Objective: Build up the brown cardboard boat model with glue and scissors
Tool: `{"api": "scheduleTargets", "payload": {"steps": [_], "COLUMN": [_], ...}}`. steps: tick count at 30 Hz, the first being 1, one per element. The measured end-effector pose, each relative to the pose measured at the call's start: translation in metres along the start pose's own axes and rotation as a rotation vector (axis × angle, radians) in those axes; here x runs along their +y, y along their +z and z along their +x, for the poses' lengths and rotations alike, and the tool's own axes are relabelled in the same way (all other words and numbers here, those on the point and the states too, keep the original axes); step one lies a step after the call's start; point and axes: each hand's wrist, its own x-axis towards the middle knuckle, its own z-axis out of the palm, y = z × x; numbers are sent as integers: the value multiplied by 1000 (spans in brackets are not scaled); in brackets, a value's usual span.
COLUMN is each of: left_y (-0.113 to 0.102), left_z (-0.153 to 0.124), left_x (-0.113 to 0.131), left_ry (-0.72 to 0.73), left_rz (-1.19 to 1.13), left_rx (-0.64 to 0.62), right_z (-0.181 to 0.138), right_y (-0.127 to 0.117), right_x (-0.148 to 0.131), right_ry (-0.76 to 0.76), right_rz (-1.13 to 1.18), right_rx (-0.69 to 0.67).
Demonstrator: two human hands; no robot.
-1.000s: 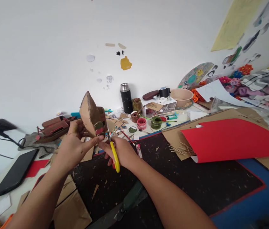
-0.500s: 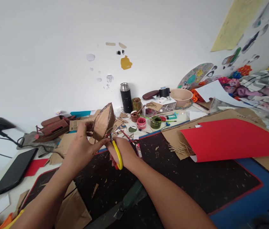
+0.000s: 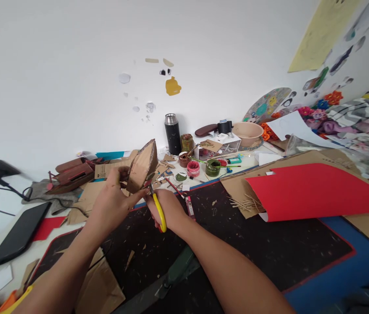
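My left hand (image 3: 115, 192) grips a small boat-shaped cardboard piece (image 3: 141, 168), held up tilted above the table with its pointed end upward. My right hand (image 3: 168, 207) is closed round yellow-handled scissors (image 3: 159, 213). The blades reach up to the lower right edge of the cardboard piece, close to my left thumb. My right fingers are partly hidden behind the handle. Below both hands lies a dark work mat (image 3: 223, 235) with small scraps on it.
Paint jars, one red (image 3: 193, 168) and one green (image 3: 213, 167), stand behind my hands near a black thermos (image 3: 172, 134). Red paper (image 3: 315, 192) lies at right over cardboard. A brown model boat (image 3: 73, 174) and a black tablet-like slab (image 3: 19, 235) are at left.
The scissors have shifted slightly and their handles look closer together. The cardboard piece is turned a little. Otherwise the view has barely moved.
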Motion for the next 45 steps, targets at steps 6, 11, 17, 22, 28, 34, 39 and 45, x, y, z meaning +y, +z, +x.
{"api": "scheduleTargets", "payload": {"steps": [6, 11, 17, 22, 28, 34, 39, 45], "left_y": [-1, -1, -4, -7, -5, -4, -8, -12], "left_z": [1, 1, 1, 1, 1, 2, 2, 4], "left_x": [0, 0, 7, 11, 8, 2, 3, 6], "left_ry": [-32, -54, -93, -117, -111, -104, -110, -77], "left_rz": [12, 10, 32, 53, 32, 30, 63, 69], "left_rx": [-20, -18, -54, -72, -96, -117, -114, -92], "right_z": [3, 0, 0, 1, -2, 1, 2, 4], "right_y": [4, 2, 0, 1, 2, 5, 2, 0], "right_x": [5, 0, -5, -6, 0, 6, 8, 14], "right_ry": [-27, -17, 8, 44, -5, 6, -25, -69], "right_rz": [-38, -61, -137, -145, 18, 191, 210, 323], "right_rx": [32, 27, 12, -8, -40, -86, -114, -149]}}
